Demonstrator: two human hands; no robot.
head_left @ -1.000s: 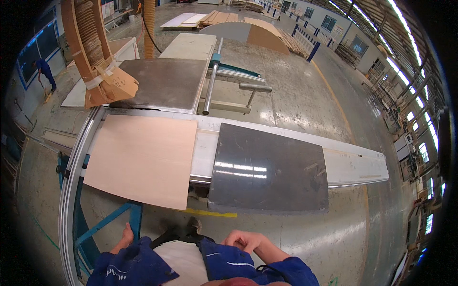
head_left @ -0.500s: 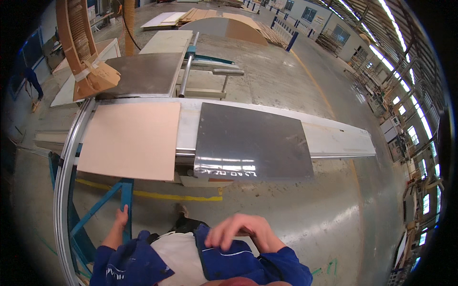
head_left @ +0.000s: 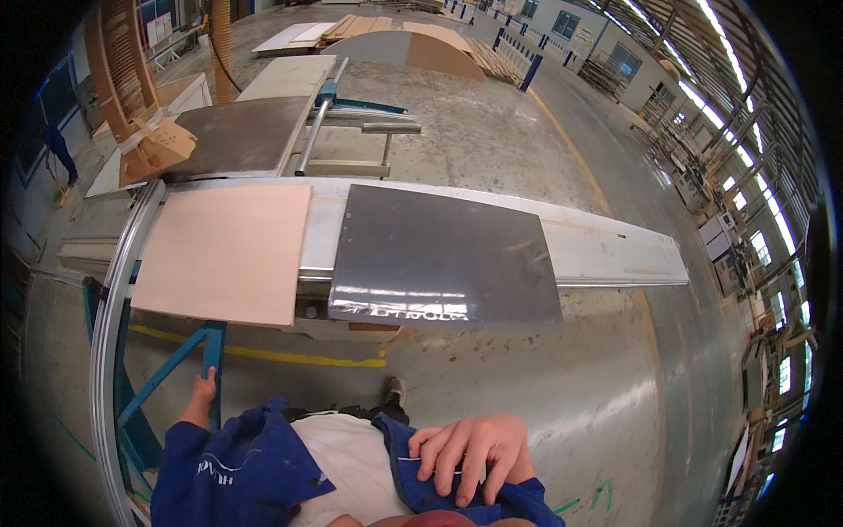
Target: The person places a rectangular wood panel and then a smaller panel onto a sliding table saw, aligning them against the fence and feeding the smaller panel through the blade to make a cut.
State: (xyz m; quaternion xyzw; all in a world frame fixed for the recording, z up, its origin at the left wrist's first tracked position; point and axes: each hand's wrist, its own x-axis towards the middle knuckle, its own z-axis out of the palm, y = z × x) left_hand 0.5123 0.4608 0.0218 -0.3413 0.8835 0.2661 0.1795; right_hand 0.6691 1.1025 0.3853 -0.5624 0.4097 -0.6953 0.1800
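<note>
My left hand [head_left: 203, 389] grips the upright bar of the teal steel frame [head_left: 213, 350] below the sliding saw table [head_left: 619, 255]. My right hand [head_left: 474, 443] is in front of my blue jacket [head_left: 242, 458] at the lower centre, touching it with bent, parted fingers. On the table lie a pale pink-beige board [head_left: 219, 250] at the left and a dark grey glossy board [head_left: 439, 255] to its right, neither touched by my hands. An aluminium rail [head_left: 114, 316] runs along the left side, beside my left arm.
A cardboard-clad duct [head_left: 149, 145] stands over the dark machine top [head_left: 241, 132], near steel bars [head_left: 309, 145]. A person in blue [head_left: 57, 149] works at the far left. Stacked boards [head_left: 356, 26], a blue-posted fence [head_left: 527, 70] and a marked aisle [head_left: 580, 158] lie beyond.
The table and boards sit higher and further left in view. My right hand lifted, then lowered onto the jacket front with fingers more spread. My left hand has risen in view on the teal frame.
</note>
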